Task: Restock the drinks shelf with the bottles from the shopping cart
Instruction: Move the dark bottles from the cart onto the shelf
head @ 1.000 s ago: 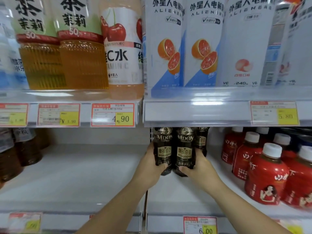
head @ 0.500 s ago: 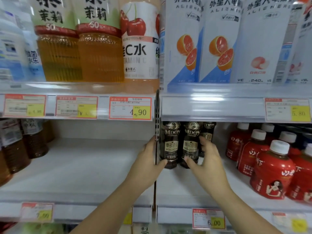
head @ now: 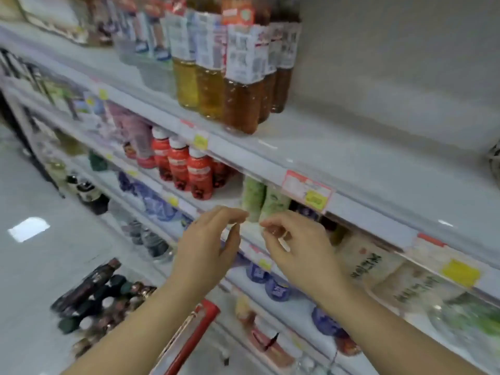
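Down at lower left, below and left of both hands, the shopping cart (head: pixel 186 334) shows only its red handle and a corner of its load: a heap of dark bottles (head: pixel 94 296) lying on their sides, most with long axes running up-right toward the shelf, dark caps and coppery-brown labels, blurred by head motion. Left hand (head: pixel 208 247) hangs in mid-air in front of the shelf edge, fingers loosely curled, thumb and forefinger near each other but nothing between them that I can make out; empty. It is the nearer hand to the cart, which lies below its wrist and outward. Right hand (head: pixel 295 244) sits just beside it at the same height, also half-curled and empty, fingertips pointing toward the left hand, the two apart. Behind the fingers stand two pale green bottles (head: pixel 259 201) under a price tag (head: pixel 307 190); red bottles with white caps (head: pixel 189 171) stand further left on that shelf; amber tea bottles (head: pixel 230 85) on the drinks shelf (head: pixel 338 152) above, with bare shelf to their right. Judgement: next reach goes down-left to the cart, left hand leading, and bottles lying flat will want a grasp across the body before being stood upright.
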Tool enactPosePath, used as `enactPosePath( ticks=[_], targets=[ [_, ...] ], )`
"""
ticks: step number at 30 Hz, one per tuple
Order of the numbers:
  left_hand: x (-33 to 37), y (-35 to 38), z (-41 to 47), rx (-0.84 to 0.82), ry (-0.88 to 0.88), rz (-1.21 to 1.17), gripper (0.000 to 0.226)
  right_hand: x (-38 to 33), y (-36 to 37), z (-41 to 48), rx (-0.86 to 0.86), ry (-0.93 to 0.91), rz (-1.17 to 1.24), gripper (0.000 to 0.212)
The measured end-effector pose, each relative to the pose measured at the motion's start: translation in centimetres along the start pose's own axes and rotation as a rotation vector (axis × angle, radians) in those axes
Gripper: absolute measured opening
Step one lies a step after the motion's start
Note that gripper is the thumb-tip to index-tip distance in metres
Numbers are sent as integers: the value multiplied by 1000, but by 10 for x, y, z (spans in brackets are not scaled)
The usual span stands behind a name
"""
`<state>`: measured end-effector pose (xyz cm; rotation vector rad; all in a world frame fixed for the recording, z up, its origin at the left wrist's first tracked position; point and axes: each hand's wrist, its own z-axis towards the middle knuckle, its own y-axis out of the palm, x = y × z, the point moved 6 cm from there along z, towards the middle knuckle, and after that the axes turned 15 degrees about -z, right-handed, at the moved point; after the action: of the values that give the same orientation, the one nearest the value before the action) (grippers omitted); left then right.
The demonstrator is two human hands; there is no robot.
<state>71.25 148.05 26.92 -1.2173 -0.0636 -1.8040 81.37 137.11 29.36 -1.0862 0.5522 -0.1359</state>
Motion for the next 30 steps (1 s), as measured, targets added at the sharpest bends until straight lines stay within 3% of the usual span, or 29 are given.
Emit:
enactPosePath(
  ticks=[8, 14, 21, 24, 30],
  targets=[
    [-194, -129, -142, 143, -685, 162, 21, -98, 244, 37, -466, -131, 23, 19],
    [-292, -164, -236, 171, -1008, 185, 21, -119, 408, 29, -820, -170, -111, 39],
    [-398, -182, -266, 268, -1141, 180, 29, -96, 528, 19, -1015, -211, -331, 72],
    [-450, -191, -261, 274, -1138, 232, 39, -85, 552, 19, -1058, -215, -353, 66],
    [-519, -198, -246, 148, -1144, 441, 53, -80, 556, 31, -935, -210, -352, 49]
  ],
)
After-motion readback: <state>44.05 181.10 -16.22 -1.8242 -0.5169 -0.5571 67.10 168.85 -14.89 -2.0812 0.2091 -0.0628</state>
